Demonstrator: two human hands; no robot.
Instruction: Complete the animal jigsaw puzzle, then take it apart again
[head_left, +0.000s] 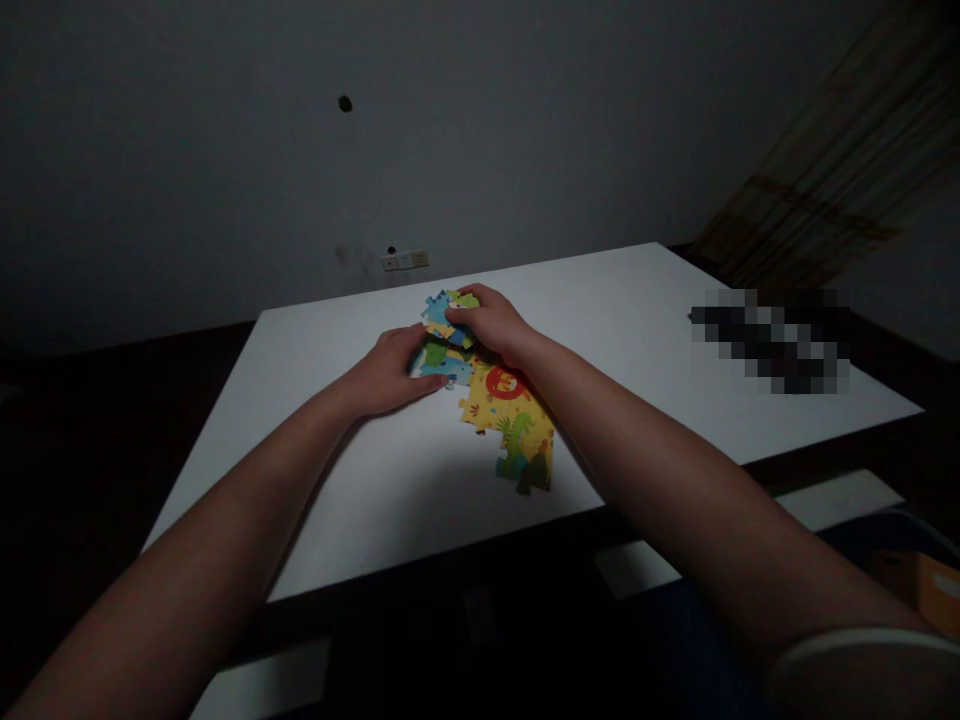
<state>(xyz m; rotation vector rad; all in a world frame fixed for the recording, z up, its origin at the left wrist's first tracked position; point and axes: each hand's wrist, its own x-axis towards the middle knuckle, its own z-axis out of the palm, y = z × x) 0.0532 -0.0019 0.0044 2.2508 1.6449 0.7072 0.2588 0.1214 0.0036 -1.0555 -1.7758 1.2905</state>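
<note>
Above the far middle of the table, my right hand (493,322) grips several puzzle pieces (441,312) in blue, green and yellow, its thumb pressed on top. Below them lies a joined section of jigsaw puzzle (517,415): yellow with a red-maned lion and a green crocodile, turning blue and green at its far left end. My left hand (386,375) rests at that left end, thumb and fingers spread apart around it. The thumb touches the blue part, and the fingertips reach up near the held pieces. My right hand and forearm cover part of the puzzle's right side.
The white table (337,530) ends in a near edge under my forearms. A pixelated dark object (772,340) lies at its right. Behind stands a grey wall with sockets (405,261). An orange box (919,585) sits low at the right.
</note>
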